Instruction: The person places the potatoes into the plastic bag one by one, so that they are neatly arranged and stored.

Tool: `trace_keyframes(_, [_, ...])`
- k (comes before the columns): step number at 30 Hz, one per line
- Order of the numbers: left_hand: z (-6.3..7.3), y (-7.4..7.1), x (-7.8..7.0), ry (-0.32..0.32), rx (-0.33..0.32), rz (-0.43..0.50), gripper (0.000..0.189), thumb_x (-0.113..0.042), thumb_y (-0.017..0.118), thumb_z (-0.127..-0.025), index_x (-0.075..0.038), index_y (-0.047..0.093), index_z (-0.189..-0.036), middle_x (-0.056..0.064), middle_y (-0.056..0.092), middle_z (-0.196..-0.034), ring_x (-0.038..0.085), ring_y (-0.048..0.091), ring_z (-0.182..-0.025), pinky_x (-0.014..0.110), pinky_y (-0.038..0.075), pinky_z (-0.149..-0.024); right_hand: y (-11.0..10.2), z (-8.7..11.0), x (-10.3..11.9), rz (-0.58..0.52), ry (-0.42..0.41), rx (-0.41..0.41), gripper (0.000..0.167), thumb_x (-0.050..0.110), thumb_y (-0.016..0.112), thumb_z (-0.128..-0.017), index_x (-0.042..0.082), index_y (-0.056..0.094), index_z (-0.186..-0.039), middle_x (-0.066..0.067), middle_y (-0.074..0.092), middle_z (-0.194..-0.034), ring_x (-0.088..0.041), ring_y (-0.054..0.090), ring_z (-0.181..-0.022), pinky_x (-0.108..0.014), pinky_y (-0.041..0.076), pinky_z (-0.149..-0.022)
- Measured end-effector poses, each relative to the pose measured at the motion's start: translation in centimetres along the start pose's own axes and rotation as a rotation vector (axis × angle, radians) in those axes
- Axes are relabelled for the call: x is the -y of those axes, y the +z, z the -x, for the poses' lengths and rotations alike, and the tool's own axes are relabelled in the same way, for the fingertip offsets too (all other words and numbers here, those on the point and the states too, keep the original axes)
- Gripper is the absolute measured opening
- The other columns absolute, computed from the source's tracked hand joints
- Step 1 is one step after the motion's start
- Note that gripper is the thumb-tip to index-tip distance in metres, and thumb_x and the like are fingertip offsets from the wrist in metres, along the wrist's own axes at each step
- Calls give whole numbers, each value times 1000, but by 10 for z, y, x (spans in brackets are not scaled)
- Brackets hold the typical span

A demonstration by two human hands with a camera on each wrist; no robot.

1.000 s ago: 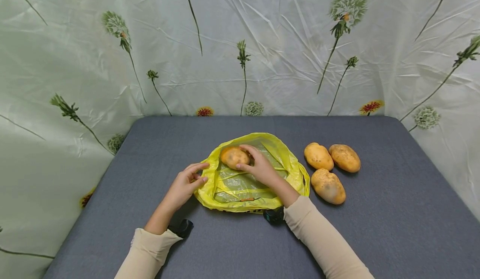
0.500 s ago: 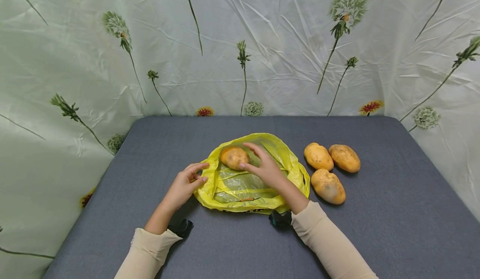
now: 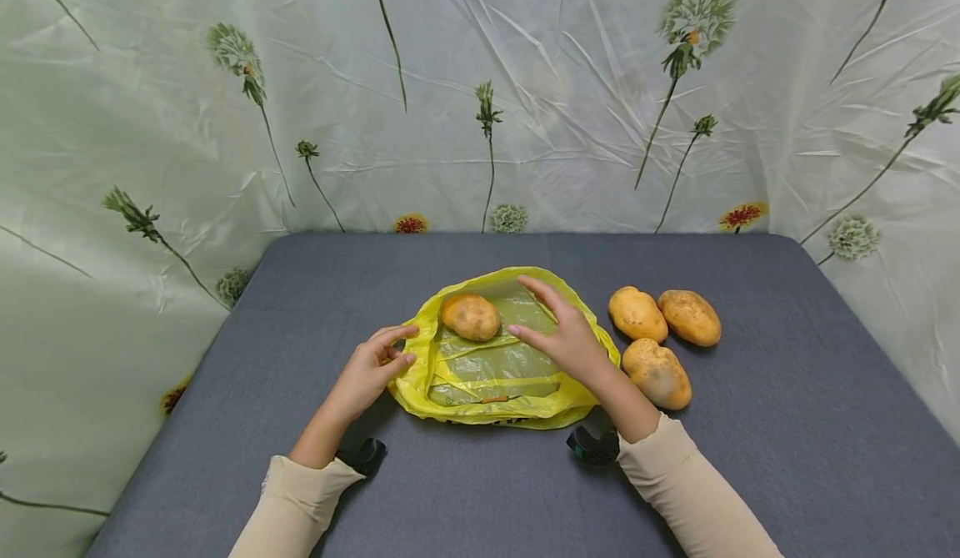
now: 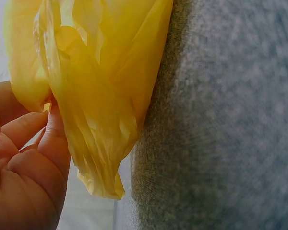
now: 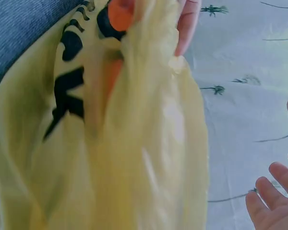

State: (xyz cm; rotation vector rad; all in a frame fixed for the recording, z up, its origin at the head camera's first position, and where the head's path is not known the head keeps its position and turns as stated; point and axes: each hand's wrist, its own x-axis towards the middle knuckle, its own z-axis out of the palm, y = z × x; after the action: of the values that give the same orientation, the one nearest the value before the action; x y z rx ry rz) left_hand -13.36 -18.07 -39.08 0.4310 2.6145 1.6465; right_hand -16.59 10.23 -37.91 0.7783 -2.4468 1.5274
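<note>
The left sleeve (image 3: 288, 508) and right sleeve (image 3: 697, 491) are plain beige, with creased cuffs (image 3: 651, 449). The left wrist camera (image 3: 366, 458) and right wrist camera (image 3: 588, 449) are black; the latter has a curved outline.

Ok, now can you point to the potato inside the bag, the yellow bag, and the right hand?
Potato (image 3: 470, 317): head view, middle of its upper side.
Yellow bag (image 3: 411, 384): head view, its wall at the picture's left.
Right hand (image 3: 567, 339): head view, back of the hand.
</note>
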Motion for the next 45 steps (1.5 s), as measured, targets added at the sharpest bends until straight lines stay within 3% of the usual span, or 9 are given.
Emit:
trace_keyframes(21, [0, 0, 2, 8, 2, 0, 36, 5, 58, -84, 9, 51, -119, 23, 50, -116, 23, 50, -73, 21, 41, -56, -59, 48, -8, 185, -31, -137, 67, 6, 71, -76, 8, 40, -135, -10, 41, -134, -26, 36, -122, -45, 30, -96])
trace_keyframes(25, [1, 0, 2, 6, 3, 0, 37, 4, 58, -84, 9, 51, -119, 23, 50, -116, 24, 51, -73, 21, 42, -56, -68, 60, -15, 247, -50, -175, 70, 3, 74, -72, 7, 41, -134, -12, 44, -131, -25, 38, -120, -36, 32, -96])
trace_keyframes(32, [0, 0, 1, -5, 3, 4, 37, 5, 58, -84, 9, 51, -120, 23, 50, -116, 24, 50, -73, 21, 41, -56, -82, 83, -23, 287, 17, -239, 72, 0, 76, -67, 10, 45, -132, -9, 46, -129, -16, 42, -115, -15, 29, -90])
trace_keyframes(39, [0, 0, 2, -3, 2, 6, 37, 5, 58, -84, 9, 51, -120, 23, 50, -116, 24, 51, -75, 21, 42, -57, -93, 104, -36, 287, 24, -251, 71, -3, 76, -67, 6, 45, -131, -13, 47, -127, 2, 39, -113, -10, 27, -90])
trace_keyframes(45, [0, 0, 2, 0, -3, 5, 37, 5, 58, -84, 9, 51, -119, 23, 50, -116, 23, 50, -74, 21, 42, -57, -98, 118, -46, 292, 29, -243, 67, -5, 75, -66, -2, 46, -127, -14, 48, -123, 6, 36, -114, -9, 27, -90])
